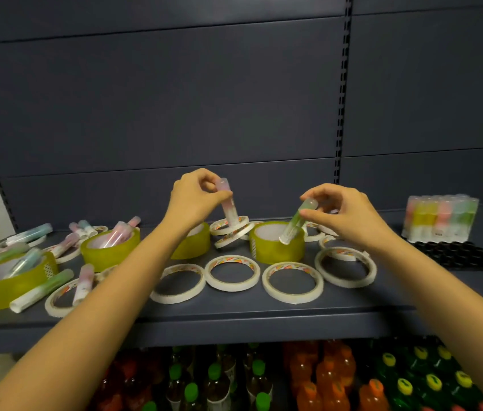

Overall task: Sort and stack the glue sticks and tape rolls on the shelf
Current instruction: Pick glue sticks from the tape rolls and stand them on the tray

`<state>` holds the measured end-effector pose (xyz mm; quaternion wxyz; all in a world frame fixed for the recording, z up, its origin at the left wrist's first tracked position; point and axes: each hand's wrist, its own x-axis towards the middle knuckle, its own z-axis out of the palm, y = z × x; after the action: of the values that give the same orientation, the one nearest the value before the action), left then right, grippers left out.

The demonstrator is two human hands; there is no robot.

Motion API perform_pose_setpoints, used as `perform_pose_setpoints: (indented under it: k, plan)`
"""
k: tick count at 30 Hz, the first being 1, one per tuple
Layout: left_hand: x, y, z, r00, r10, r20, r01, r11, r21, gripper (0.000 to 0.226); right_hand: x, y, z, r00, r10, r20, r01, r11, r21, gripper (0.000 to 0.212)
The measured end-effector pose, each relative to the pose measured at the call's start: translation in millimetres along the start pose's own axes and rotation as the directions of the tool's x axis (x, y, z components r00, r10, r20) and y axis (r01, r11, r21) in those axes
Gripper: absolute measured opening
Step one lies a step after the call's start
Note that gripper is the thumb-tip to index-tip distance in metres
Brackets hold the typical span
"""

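In a yellow tape roll [275, 251], right hand [345, 216] pinches green glue stick [293, 226]; left hand [192, 200] pinches pink glue stick [229, 204].

Yellow tape roll [197, 243] half hidden behind left forearm [145, 262]; bottles [335, 378] cut off below.

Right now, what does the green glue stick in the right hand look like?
The green glue stick is a slim plastic-looking tube, green fading to white at its lower end, with a clear cap on top. It tilts, the right hand pinching its capped end, its lower end inside the core of a yellow tape roll.
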<state>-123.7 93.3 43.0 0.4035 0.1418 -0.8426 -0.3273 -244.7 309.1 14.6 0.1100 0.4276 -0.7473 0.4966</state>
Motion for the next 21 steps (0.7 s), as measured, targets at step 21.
perform_pose_setpoints:
  k: [21]
  plan:
    - [-40, 151, 224, 0.978, 0.076, 0.192, -0.039, 0.980, -0.193, 0.017, -30, 125, -193, 0.989, 0.044, -0.139, -0.075, 0.972, -0.225, 0.019]
